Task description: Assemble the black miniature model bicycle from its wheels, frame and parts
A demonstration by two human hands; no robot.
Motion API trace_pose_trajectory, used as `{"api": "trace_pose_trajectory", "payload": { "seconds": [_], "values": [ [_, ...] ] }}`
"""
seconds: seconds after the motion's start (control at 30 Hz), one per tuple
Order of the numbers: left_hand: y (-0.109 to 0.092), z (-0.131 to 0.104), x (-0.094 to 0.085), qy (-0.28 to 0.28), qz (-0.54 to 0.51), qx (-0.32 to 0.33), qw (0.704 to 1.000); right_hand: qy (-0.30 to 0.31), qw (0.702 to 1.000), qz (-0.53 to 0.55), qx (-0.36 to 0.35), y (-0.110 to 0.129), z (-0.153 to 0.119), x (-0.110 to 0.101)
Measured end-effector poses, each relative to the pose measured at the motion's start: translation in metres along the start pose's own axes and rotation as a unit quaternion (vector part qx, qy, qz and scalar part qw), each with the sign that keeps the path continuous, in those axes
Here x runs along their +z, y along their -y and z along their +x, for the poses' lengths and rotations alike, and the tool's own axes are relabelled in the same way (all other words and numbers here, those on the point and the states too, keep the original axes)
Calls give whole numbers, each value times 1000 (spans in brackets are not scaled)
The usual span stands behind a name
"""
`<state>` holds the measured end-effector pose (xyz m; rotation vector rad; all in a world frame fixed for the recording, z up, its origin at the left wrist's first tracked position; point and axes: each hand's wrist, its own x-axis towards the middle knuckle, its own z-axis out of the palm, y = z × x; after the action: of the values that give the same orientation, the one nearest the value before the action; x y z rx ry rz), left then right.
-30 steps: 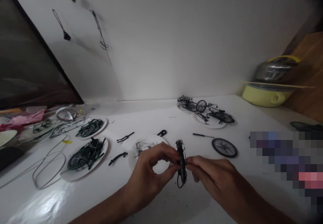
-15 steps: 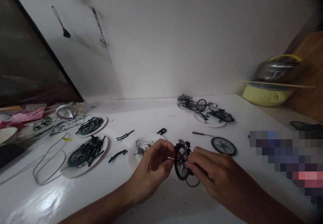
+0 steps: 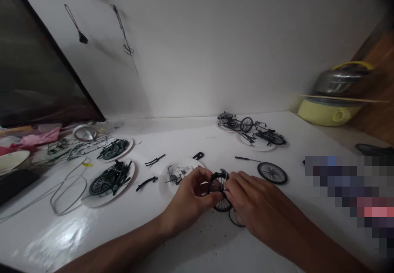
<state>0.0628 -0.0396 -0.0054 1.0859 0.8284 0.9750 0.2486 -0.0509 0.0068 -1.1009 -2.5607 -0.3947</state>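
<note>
Between my hands, above the table, is a small black model bicycle, partly assembled, its spoked wheel (image 3: 222, 206) facing me. My left hand (image 3: 191, 197) pinches the wheel's left side between thumb and fingers. The fingers of my right hand (image 3: 257, 201) are closed on the bicycle's right side near the hub, covering much of it. A thin black hoop (image 3: 236, 219) shows below the right fingers. To the right of the hands lies a loose spoked wheel (image 3: 272, 173), with a small screwdriver (image 3: 243, 158) behind it.
A paper plate (image 3: 164, 190) with small silver parts is behind my left hand. Left of it lie a black fork (image 3: 154, 160) and a curved black strip (image 3: 147, 183). More plates carry green bicycle parts (image 3: 106, 179) and black model bicycles (image 3: 269, 137). A yellow pot (image 3: 328, 112) stands far right.
The wheel has turned to face me more and tilted. My right hand has moved slightly left and covers more of the bicycle. The whole view has shifted a little.
</note>
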Motion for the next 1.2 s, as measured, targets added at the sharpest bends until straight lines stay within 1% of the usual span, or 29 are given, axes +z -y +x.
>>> {"api": "trace_pose_trajectory", "payload": {
  "seconds": [0.1,0.2,0.3,0.37,0.43,0.47,0.5,0.53,0.57,0.63,0.7,0.73,0.77,0.8,0.83,0.9,0.97,1.1,1.17,1.2],
  "values": [
    [3,1,0,-6,-19,-27,999,-1,1000,-15,-1,4,1,2],
    [3,3,-2,-3,-37,-38,999,-3,1000,-17,-8,7,2,4],
    [1,4,-3,-7,-47,-36,998,-8,1000,24,-3,6,2,2],
    [-2,3,-3,-16,-51,-31,998,-22,994,97,38,0,1,-2],
    [-6,3,-3,-23,-55,-27,998,-46,973,186,127,-8,1,-5],
    [-7,2,-3,-25,-54,-25,998,-57,954,231,180,-12,0,-6],
    [-8,2,-3,-23,-50,-21,998,-49,930,284,228,-16,0,-6],
    [-9,1,-3,-19,-42,-14,999,-31,900,347,263,-19,0,-5],
    [-10,0,-3,-15,-33,-3,999,-4,865,415,284,-21,1,-4],
    [-10,-2,-3,-7,-13,23,1000,58,790,532,300,-21,3,0],
    [-8,-3,-4,-4,11,48,999,105,715,616,313,-17,6,4],
    [-7,-4,-4,-4,24,57,998,119,685,644,320,-14,7,5],
    [-6,-4,-4,-4,37,67,997,125,660,665,327,-12,8,5],
    [-6,-5,-4,-5,49,77,996,124,644,678,333,-10,9,6],
    [-5,-5,-5,-5,59,89,994,119,637,682,340,-8,9,5],
    [-6,-5,-7,2,76,102,992,104,637,678,351,-6,10,4],
    [-8,-4,-10,8,93,89,992,94,642,673,356,-6,10,1],
    [-13,-1,-15,46,88,19,995,106,663,655,347,-9,11,0],
    [-13,-1,-16,62,73,14,995,113,675,644,343,-11,10,4],
    [-12,-1,-16,60,70,20,996,113,685,635,339,-11,9,6]
  ]
}}
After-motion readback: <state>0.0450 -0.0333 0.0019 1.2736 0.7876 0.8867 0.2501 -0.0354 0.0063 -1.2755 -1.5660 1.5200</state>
